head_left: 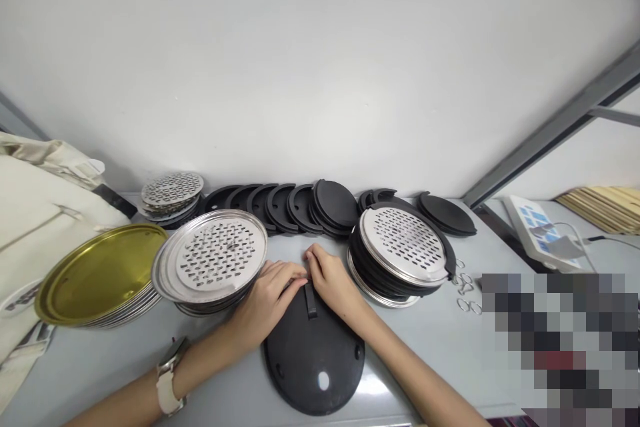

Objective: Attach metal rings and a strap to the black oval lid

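Note:
A round black disc (315,367) lies on the grey table in front of me, with a short dark strip (311,300) near its far edge. Over that far edge, my left hand (274,290) comes in from the left, fingers pinched together at the strip's upper end. My right hand (331,279) is closed beside it, fingers curled at the same spot. What lies between the fingertips is too small to make out. A perforated metal plate on a silver tray (165,267) stands left of my hands; another perforated plate (407,240) tops a black stack to the right.
Gold tray (105,273) on a stack at far left. Black discs (337,203) line the wall, beside a pile of perforated plates (173,188). Metal rings (464,305) lie right, before a white device (540,230) and wooden boards (603,208). A metal frame (550,127) slants at right.

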